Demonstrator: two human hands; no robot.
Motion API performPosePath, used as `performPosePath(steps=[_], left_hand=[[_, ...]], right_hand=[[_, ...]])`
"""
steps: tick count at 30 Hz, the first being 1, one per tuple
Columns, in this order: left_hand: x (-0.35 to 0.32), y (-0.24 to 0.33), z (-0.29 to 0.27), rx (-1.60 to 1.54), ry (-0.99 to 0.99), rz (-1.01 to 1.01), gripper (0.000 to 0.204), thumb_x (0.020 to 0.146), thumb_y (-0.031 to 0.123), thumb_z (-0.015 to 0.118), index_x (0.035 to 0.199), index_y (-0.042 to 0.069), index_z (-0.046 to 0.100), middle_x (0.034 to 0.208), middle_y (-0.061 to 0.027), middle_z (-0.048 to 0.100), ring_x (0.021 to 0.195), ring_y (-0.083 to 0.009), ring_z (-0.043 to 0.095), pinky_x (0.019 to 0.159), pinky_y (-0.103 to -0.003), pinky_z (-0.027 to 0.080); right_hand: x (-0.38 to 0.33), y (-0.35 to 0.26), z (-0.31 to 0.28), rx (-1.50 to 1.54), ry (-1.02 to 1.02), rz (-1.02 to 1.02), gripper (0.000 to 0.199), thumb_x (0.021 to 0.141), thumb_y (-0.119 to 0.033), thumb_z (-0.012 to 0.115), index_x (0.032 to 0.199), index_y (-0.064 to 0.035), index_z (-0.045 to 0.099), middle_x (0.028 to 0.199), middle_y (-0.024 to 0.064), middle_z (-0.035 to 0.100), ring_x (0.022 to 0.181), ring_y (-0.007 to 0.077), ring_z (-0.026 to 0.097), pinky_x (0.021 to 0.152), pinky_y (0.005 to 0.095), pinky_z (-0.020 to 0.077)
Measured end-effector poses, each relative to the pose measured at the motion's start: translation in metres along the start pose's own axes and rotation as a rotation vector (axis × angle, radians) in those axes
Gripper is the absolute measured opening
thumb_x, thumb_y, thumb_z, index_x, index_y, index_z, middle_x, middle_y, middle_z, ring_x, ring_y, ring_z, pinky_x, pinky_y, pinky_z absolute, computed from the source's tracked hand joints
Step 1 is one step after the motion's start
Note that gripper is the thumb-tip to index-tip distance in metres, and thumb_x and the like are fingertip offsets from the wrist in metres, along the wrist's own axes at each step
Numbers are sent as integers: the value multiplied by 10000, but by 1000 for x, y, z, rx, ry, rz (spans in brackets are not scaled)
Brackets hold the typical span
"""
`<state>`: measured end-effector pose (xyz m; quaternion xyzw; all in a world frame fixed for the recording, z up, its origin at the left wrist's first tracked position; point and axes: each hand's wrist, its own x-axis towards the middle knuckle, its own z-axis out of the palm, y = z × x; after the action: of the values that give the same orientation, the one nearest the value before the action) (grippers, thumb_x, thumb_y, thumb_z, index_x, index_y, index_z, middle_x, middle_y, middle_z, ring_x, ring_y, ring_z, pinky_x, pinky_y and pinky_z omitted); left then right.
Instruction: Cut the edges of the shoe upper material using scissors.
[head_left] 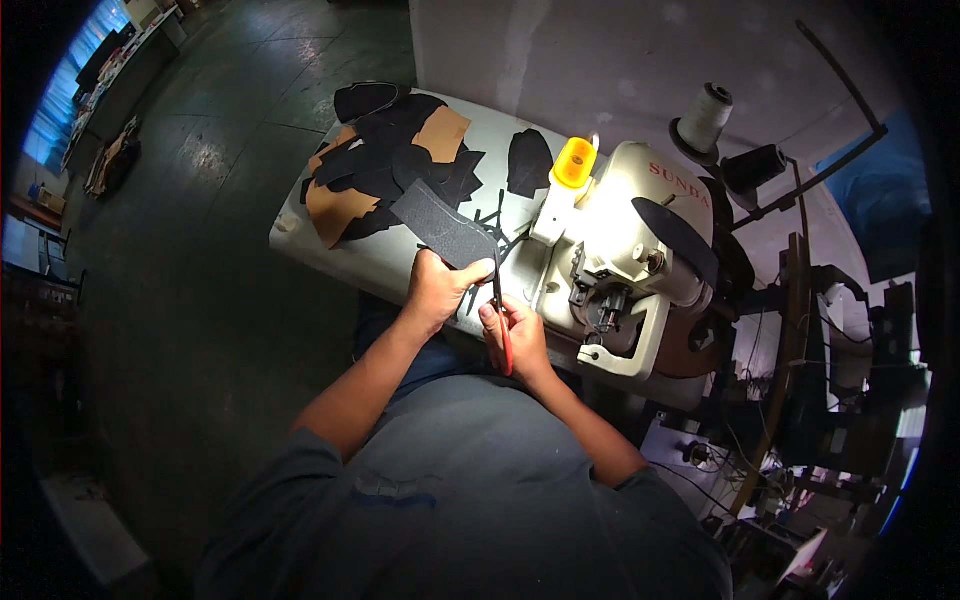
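Observation:
A dark grey, textured sheet piece (445, 226) is pinched in my left hand (437, 285), thumb on top near its right end. My right hand (521, 335) is closed round the red handle of a pair of scissors (507, 345). The dark blades point away from me and lie against the right edge of the grey piece; whether they are parted I cannot tell. Thin black strips (513, 240) lie on the white table (390, 262) just beyond the blades. A heap of black and tan cut pieces (385, 165) covers the table's far left.
A cream sewing machine (625, 235) stands close to the right of my hands, with a yellow-orange part (573, 162) on its left. One black piece (528, 162) lies beside it. White (705, 118) and black (755, 168) thread spools are behind, near a wall (560, 60).

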<state>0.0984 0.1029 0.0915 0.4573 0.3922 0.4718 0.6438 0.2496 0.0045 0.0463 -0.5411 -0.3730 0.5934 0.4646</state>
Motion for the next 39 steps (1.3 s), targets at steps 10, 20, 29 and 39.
performPosePath(steps=[10,20,29,39], left_hand=[[-2,9,0,44,-46,-27,249,810,10,829,1028,2,709,922,-43,722,793,-134,694,697,-306,571],[7,6,-13,193,-131,-86,466,841,-6,832,1289,-24,703,1153,-64,747,999,-138,712,920,-307,579],[-1,14,-7,156,-179,-105,587,802,1,853,1360,-28,675,1204,-63,720,1072,-148,681,981,-311,552],[1,11,-13,161,-211,-62,541,795,9,844,1308,-8,676,1057,-33,720,903,-122,685,807,-291,581]], right_hand=[[0,-2,-3,-41,22,-22,346,1033,-414,779,1013,-74,722,620,-101,539,537,17,421,499,258,291],[-1,1,-2,13,-21,-37,330,1030,-385,789,1025,-65,712,617,-94,539,518,14,433,478,252,285],[-4,-10,4,84,9,33,383,1033,-464,759,1085,-87,720,627,-92,547,520,23,451,479,242,299],[-3,-6,1,46,-18,-12,320,1054,-394,756,1081,-77,725,655,-116,527,545,2,402,498,239,259]])
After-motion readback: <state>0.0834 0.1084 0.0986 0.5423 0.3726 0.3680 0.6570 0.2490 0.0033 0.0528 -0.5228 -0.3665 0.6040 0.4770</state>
